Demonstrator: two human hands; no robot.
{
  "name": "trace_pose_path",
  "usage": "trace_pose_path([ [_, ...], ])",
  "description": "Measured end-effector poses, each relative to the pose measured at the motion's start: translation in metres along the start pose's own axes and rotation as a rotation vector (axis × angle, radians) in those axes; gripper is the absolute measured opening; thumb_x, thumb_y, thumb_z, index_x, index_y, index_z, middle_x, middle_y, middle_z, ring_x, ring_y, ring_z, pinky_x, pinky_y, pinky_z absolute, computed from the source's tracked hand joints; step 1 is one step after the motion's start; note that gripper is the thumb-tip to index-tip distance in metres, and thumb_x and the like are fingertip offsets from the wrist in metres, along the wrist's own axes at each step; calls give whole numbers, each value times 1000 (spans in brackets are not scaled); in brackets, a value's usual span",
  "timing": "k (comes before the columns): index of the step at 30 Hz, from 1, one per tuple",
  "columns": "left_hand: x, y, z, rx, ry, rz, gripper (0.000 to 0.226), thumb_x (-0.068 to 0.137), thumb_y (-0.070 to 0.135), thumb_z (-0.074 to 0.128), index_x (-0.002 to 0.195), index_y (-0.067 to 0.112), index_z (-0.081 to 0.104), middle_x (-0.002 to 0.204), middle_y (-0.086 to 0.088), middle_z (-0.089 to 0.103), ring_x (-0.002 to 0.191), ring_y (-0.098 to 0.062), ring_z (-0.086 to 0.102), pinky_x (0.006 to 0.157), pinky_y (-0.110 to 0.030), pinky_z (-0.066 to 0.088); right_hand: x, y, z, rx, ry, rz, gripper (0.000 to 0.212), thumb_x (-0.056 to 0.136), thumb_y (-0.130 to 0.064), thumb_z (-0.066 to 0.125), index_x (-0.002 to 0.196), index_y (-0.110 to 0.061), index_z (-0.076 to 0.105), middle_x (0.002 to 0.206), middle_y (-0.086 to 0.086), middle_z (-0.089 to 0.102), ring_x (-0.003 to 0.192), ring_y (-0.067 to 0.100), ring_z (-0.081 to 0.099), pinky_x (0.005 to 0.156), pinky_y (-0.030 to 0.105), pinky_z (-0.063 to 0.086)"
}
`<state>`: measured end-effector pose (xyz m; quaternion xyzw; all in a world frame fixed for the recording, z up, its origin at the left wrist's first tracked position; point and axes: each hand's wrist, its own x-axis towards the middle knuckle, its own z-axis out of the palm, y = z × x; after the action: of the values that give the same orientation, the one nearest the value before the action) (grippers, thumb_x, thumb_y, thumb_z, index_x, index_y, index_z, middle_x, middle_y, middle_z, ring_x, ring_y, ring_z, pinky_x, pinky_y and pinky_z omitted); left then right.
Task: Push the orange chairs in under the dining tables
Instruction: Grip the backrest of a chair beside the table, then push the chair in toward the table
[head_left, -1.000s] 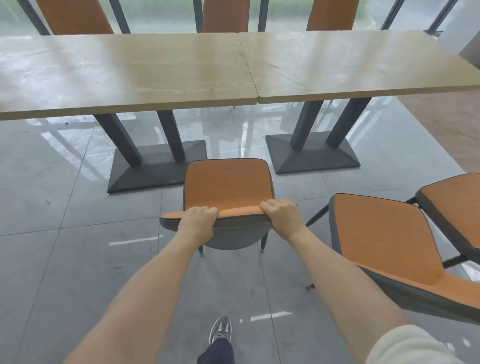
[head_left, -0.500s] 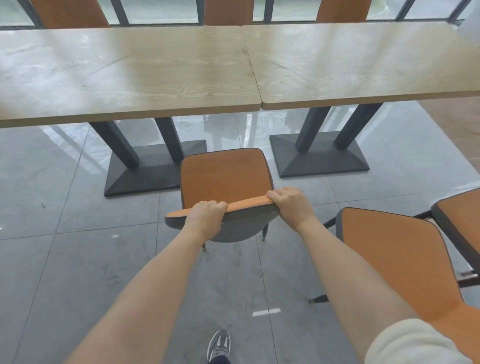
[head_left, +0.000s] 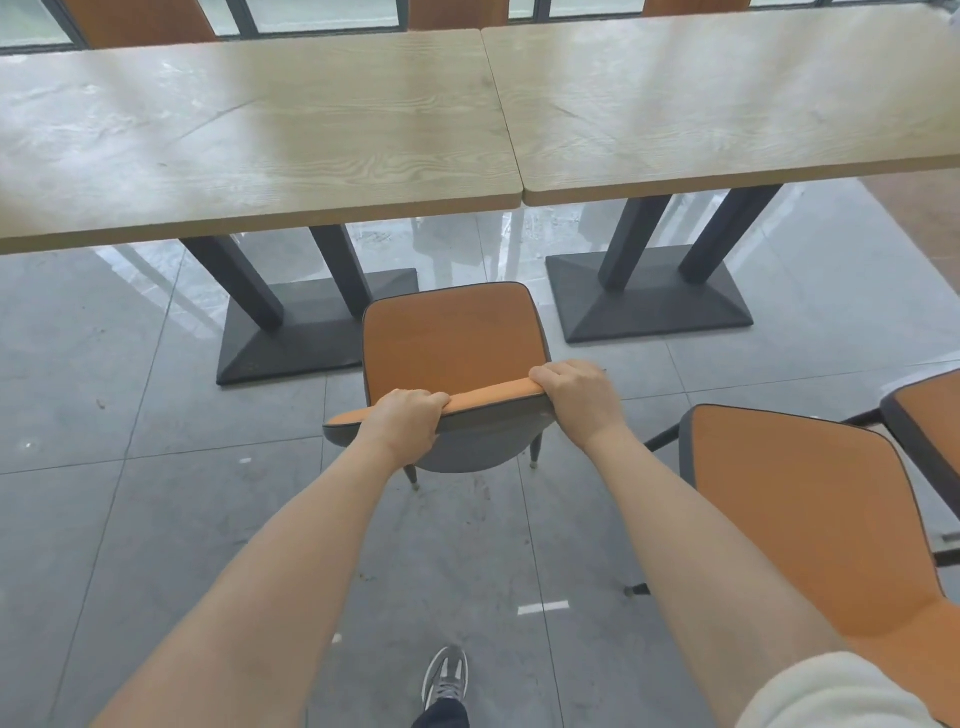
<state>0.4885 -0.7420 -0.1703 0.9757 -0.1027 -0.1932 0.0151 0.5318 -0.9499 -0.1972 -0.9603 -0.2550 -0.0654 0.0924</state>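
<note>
From the head view, my left hand (head_left: 408, 421) and right hand (head_left: 579, 397) both grasp the top edge of the orange chair (head_left: 452, 338) backrest, with my fingers (head_left: 434, 401) curled over it. The chair stands on the grey floor (head_left: 130, 519) at the centre of the frame. Its seat points at the seam between the left tabletop (head_left: 249, 140) and the right tabletop (head_left: 727, 98) and lies short of their near edge, between the two dark pedestal bases (head_left: 649, 306). A second orange chair (head_left: 810, 519) sits at lower right, well out from the tabletops. My shoe (head_left: 445, 675) shows at the bottom.
</note>
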Motion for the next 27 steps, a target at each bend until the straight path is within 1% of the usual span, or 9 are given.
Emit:
trace_pose_path([
  [2, 1, 0, 1, 6, 3, 2, 44, 94, 13, 47, 137, 16, 42, 126, -7, 60, 109, -31, 57, 90, -36, 45, 1, -4, -1, -51, -8, 58, 31, 44, 14, 75, 59, -8, 61, 52, 4, 61, 49, 26, 57, 50, 24, 43],
  [5, 3, 0, 1, -5, 9, 13, 58, 96, 19, 49, 148, 16, 23, 142, -3, 48, 122, -28, 51, 99, -36, 44, 0, -8, -5, -53, -106, 149, 24, 78, 10, 53, 94, -5, 62, 91, 11, 66, 90, 31, 55, 79, 34, 40],
  [9, 0, 1, 1, -21, 32, 15, 68, 93, 34, 55, 148, 15, 19, 147, -3, 39, 130, -25, 44, 103, -36, 40, -6, -11, -12, -34, -163, 211, 41, 87, 2, 46, 126, -11, 47, 119, 10, 55, 113, 31, 45, 95, 34, 33],
  [11, -1, 1, 0, 4, 37, 34, 75, 90, 45, 54, 149, 15, 17, 151, -3, 34, 138, -24, 33, 111, -36, 30, -12, -11, -16, -18, -218, 231, 52, 90, -3, 43, 140, -11, 33, 135, 11, 44, 126, 30, 37, 106, 35, 25],
  [14, -1, 3, -7, 84, 23, 51, 91, 85, 66, 45, 151, 17, 4, 159, -3, 10, 147, -22, 5, 119, -41, 5, -25, -11, -26, 19, -325, 284, 64, 96, -15, 40, 150, -10, 6, 157, 12, 11, 145, 28, 8, 119, 38, 8],
  [16, 0, 10, -14, 123, 37, 67, 96, 83, 72, 37, 151, 18, -5, 160, -2, -6, 147, -21, -10, 118, -43, -7, -34, -12, -36, 78, -371, 349, 71, 99, -32, 38, 150, -11, -7, 159, 10, -7, 146, 25, -7, 120, 38, 0],
  [19, 0, 40, -25, 166, 69, 141, 94, 85, 73, 27, 149, 18, -14, 158, -1, -18, 145, -19, -19, 115, -42, -15, -51, -9, -57, 92, -372, 432, 76, 99, -46, 30, 148, -14, -19, 156, 9, -21, 145, 22, -18, 118, 38, -7],
  [23, -1, 103, -34, 181, 137, 261, 79, 92, 63, 19, 148, 19, -17, 157, 0, -21, 143, -17, -22, 112, -40, -19, -94, 12, -91, 91, -319, 554, 76, 99, -49, 24, 145, -14, -25, 154, 7, -28, 143, 21, -22, 117, 37, -10],
  [27, -10, 174, -36, 222, 170, 359, 73, 96, 57, 15, 148, 17, -16, 157, -2, -20, 144, -20, -21, 115, -42, -16, -158, 46, -125, 80, -281, 706, 75, 99, -50, 21, 144, -14, -26, 153, 6, -31, 143, 21, -25, 116, 38, -12],
])
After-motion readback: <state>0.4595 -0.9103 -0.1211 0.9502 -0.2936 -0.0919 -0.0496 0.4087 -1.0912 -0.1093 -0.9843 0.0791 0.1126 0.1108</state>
